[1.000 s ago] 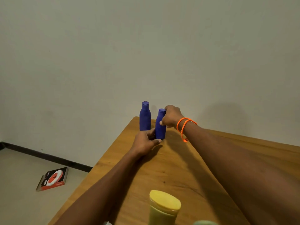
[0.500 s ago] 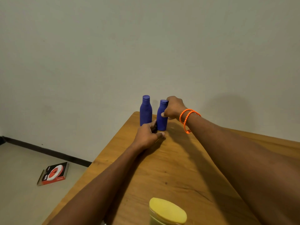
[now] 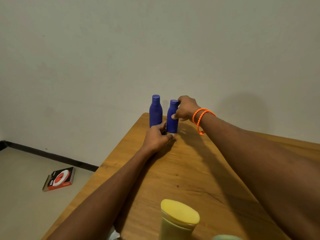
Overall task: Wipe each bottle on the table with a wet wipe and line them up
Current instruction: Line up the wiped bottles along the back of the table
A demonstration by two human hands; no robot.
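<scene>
A: Far left corner of the table (image 3: 190, 170)?
B: Two blue bottles, upright. Left bottle (image 3: 155, 111) stands free; left hand (image 3: 158, 138), fingers loosely curled, rests at the bases.
A: The right one?
B: Right hand (image 3: 186, 109) grips the right bottle (image 3: 172, 118) near its cap.

You see two deep blue bottles (image 3: 155, 111) (image 3: 172, 118) on a honey-brown wooden table (image 3: 190, 170) with darker grain, a pale green bottle (image 3: 174, 226) capped in yellow, bright orange beaded bracelets (image 3: 201, 118), and a black-and-red box (image 3: 59, 178) printed with a white ring on the beige floor (image 3: 22, 196).
</scene>
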